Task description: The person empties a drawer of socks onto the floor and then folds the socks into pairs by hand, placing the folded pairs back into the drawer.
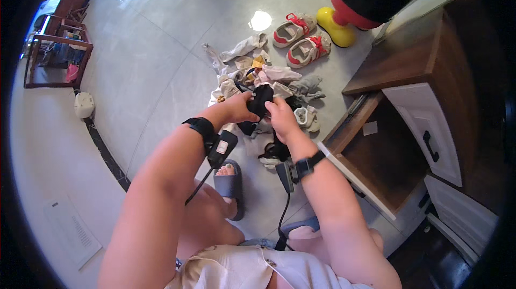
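Note:
A black sock (262,100) is stretched between my two hands, above a heap of socks on the floor. My left hand (239,107) grips its left side, fingers closed round the cloth. On the other side my right hand (281,115) pinches it with the thumb on top. Beneath and around them lie several loose socks: a grey one (308,86), a whitish one (244,47) at the far side, and a black one (277,150) nearer to me. The hands hide part of the heap.
A pair of red-and-white shoes (307,50) stands just beyond the heap, beside a black-and-red container with a yellow foot (336,28). An open drawer (371,162) juts out from the wooden cabinet (408,58) on the right. My slippered foot (229,181) is close below the socks.

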Available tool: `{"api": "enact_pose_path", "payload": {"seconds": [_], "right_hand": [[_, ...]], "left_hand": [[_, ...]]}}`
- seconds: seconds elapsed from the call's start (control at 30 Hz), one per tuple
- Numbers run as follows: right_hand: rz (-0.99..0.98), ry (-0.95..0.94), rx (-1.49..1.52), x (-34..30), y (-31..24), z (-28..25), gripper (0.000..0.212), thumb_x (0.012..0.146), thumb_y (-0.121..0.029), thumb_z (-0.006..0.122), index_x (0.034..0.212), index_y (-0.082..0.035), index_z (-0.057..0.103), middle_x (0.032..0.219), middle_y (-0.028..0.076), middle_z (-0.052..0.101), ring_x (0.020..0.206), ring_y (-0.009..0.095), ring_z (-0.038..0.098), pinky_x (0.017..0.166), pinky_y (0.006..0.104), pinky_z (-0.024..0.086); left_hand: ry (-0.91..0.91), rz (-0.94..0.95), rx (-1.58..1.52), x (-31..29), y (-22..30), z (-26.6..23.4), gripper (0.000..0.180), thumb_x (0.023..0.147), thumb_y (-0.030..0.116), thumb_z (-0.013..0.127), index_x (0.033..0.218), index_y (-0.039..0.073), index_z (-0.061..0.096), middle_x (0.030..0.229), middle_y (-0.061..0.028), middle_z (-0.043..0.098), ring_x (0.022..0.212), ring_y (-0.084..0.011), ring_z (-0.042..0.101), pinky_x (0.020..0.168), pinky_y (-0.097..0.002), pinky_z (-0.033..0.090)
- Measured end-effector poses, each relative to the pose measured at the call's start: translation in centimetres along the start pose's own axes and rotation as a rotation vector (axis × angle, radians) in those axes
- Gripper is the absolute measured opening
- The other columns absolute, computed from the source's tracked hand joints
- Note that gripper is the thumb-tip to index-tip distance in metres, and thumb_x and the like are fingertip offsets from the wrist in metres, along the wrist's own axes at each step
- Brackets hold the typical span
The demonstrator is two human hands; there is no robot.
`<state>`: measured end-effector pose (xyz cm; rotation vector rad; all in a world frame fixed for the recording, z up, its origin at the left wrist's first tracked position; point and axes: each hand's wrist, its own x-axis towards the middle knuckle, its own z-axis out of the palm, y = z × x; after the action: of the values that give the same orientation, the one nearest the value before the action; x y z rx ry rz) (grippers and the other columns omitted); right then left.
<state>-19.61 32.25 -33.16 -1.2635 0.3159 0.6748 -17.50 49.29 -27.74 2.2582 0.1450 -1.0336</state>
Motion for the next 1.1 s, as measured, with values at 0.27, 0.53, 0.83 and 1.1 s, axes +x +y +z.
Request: {"api": "enact_pose_path", "payload": {"seconds": [0.27,0.53,0.83,1.1], "right_hand": [[-0.262,-0.068,0.068,-11.4,-8.6,-5.4,0.05,0.086,-0.023,0.065,0.125,-0.006,0.038,0.108,0.009,0.054,0.091,0.014,0.056,0.078,0.0297,0.048],[-0.284,-0.524,0.205,-20.0,-9.5,-4.8,0.067,0.077,0.006,0.063,0.136,-0.003,0.032,0.125,0.01,0.046,0.104,0.016,0.053,0.089,0.0286,0.046],[-0.83,-0.227,-0.599,-23.6,-8.3,-4.8,0.037,0.073,-0.005,0.067,0.108,0.001,0.057,0.113,0.017,0.052,0.088,0.025,0.059,0.07,0.0283,0.05],[-0.528,0.094,-0.397,-21.2,-6.5,-1.8,0.025,0.075,-0.008,0.069,0.096,0.003,0.06,0.074,0.01,0.064,0.066,0.017,0.062,0.061,0.0279,0.049]], "left_hand": [[-0.007,0.11,-0.9,-7.0,10.8,3.1,0.047,0.09,0.04,0.056,0.119,0.004,0.05,0.099,-0.0067,0.062,0.084,-0.0157,0.061,0.071,-0.0316,0.051],[0.493,-0.245,-1.345,-15.9,10.5,8.4,0.044,0.094,0.043,0.045,0.11,0.003,0.052,0.098,-0.0089,0.061,0.081,-0.0201,0.063,0.065,-0.0376,0.053],[0.388,-0.126,-1.548,-21.7,12.6,13.2,0.029,0.096,0.032,0.045,0.113,0.009,0.05,0.104,-0.0038,0.06,0.087,-0.0156,0.062,0.07,-0.0313,0.053],[0.254,0.057,-1.628,-18.8,7.9,12.2,0.026,0.095,0.027,0.049,0.116,0.013,0.045,0.105,-0.0027,0.058,0.089,-0.0149,0.058,0.075,-0.0315,0.05]]}}
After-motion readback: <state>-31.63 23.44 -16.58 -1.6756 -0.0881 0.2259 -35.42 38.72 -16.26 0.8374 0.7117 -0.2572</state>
